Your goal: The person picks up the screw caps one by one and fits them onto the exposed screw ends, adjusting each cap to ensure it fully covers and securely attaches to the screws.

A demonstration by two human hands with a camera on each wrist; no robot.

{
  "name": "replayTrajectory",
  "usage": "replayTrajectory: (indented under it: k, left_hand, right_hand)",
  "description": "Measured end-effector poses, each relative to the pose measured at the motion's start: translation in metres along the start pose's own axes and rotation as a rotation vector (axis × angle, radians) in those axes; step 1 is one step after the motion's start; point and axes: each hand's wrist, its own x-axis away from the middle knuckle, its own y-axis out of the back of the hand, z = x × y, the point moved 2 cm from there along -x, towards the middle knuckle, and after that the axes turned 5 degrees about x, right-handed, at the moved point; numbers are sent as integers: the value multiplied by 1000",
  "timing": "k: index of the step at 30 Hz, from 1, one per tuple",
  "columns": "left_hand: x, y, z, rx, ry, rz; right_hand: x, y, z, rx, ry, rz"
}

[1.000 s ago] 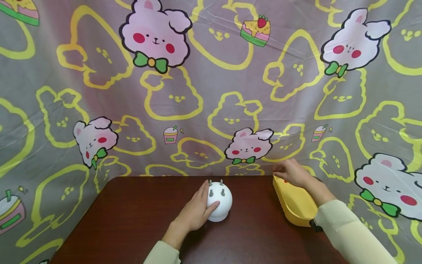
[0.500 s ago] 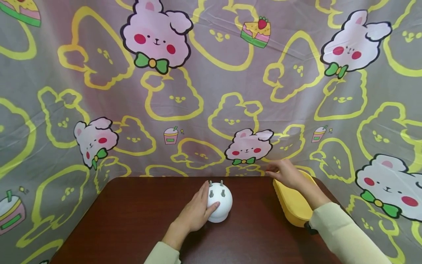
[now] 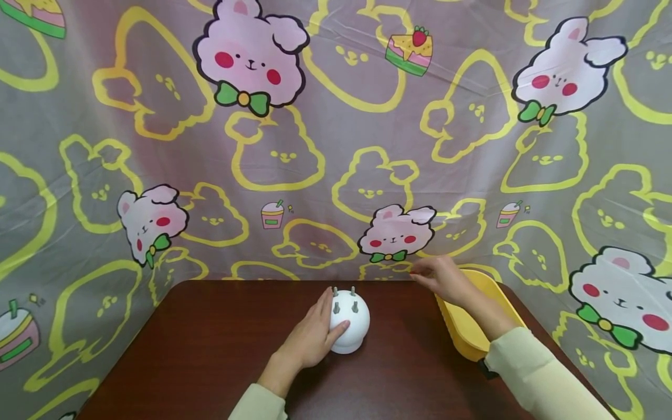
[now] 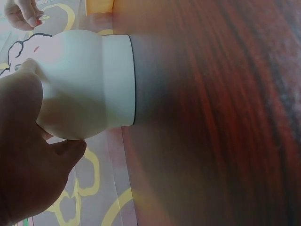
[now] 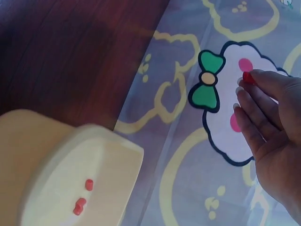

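Note:
Near the middle of the table stands a white, ball-shaped object [image 3: 353, 328] on a short round base, with several grey pegs [image 3: 354, 307] sticking up from its top. My left hand [image 3: 308, 337] grips its left side, thumb across the front and fingers behind. The left wrist view shows the white object [image 4: 80, 87] with its base flat on the table. Off to the right, my right hand [image 3: 446, 279] is raised beside a yellow bin. Between thumb and index finger it pinches a small red piece [image 5: 248, 77]; the other fingers extend loosely.
The yellow bin [image 3: 464, 341] stands at the table's right side under my right forearm. Inside it lie a few small red pieces [image 5: 89, 184]. A patterned curtain [image 3: 294, 233] hangs right behind the dark wooden table [image 3: 210, 350].
My right hand has come up from the yellow bin and moved left, carrying a small red piece. The left hand and the white object have stayed in place.

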Motion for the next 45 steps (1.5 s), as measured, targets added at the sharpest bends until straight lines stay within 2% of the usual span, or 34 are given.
replayTrajectory:
  k: [5,11,14,28,45]
  left_hand:
    - [0,-1,1,-10,4,-2]
    - [1,0,0,-6,2,-2]
    - [0,-1,0,-9,1,-3]
    - [1,1,-1,-3,6,3]
    - [0,-2,0,-24,-6,-8]
  right_hand:
    - [-2,-5,9,-5,5,-8]
    - [-3,-11,17,14,-21,30]
    - [-4,-14,20,17,-3,32]
    - [-9,-27,37,6,115,-34]
    - [-15,-47,58,-78,105,-85]
